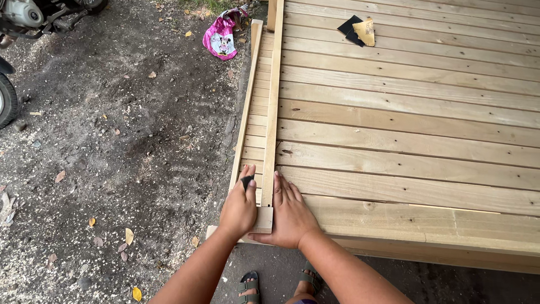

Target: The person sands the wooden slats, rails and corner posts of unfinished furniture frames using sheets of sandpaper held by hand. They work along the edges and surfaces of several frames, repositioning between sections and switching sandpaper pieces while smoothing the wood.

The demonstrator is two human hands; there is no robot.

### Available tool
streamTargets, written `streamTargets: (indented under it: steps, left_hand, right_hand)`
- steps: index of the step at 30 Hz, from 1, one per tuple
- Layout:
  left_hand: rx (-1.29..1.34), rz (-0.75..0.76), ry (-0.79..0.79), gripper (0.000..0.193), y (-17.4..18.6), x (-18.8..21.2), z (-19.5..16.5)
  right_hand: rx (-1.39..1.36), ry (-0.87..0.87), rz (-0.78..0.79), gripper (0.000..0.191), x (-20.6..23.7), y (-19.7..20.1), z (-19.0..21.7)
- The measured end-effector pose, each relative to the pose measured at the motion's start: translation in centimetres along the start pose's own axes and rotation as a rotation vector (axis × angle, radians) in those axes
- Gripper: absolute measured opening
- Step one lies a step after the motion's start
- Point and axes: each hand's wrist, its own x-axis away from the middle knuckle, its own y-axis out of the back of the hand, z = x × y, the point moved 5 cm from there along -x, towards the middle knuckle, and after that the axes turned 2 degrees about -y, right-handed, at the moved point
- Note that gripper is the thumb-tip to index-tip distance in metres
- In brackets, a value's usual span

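Small dark scrap of sandpaper, lying pinched at the near corner of a slatted wooden frame, in the narrow gap between the upright rail and the thin outer strip. Judging by its look: light, thin, floppy, gritty on one face, unlikely to slip but easily creasing or tearing; best taken flat under fingertip pressure, or folded over a fingertip for the tight gap.

Left hand curling over the corner, fingers lying together and pressing the scrap down onto the wood, thumb tucked alongside. Right hand lying flat on the boards just beside the rail, fingers stretched out and close together, holding nothing, seemingly bracing the frame.

Frame itself looking stiff, heavy, rough-sawn, pale; resting on gritty ground scattered with leaves and sawdust. Further sandpaper pieces, black and tan, lying well apart at the far end of the slats. Pink foil packet lying on the ground beyond the frame's far corner. Sandalled feet showing below the near edge. Tyre showing at the left border.
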Motion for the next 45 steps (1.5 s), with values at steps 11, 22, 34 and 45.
streamTargets:
  steps: [11, 22, 34, 45]
  left_hand:
    - [0.054, 0.077, 0.023, 0.048, -0.4, -1.2, 0.4]
    - [-0.026, 0.02, -0.137, 0.048, 0.7, 7.4, -1.0]
    - [0.183, 0.016, -0.024, 0.046, -0.5, -0.3, 1.1]
    - [0.108, 0.015, -0.087, 0.051, 0.4, 6.6, 0.7]
  right_hand:
    - [-0.03, 0.027, -0.062, 0.159, -0.1, -0.4, -0.3]
    - [-0.064, -0.01, -0.067, 0.148, 0.4, 0.4, 0.2]
    - [-0.06, 0.019, -0.104, 0.157, 0.3, 0.6, 0.2]
    - [-0.056, -0.006, -0.112, 0.155, 0.0, 0.0, -0.1]
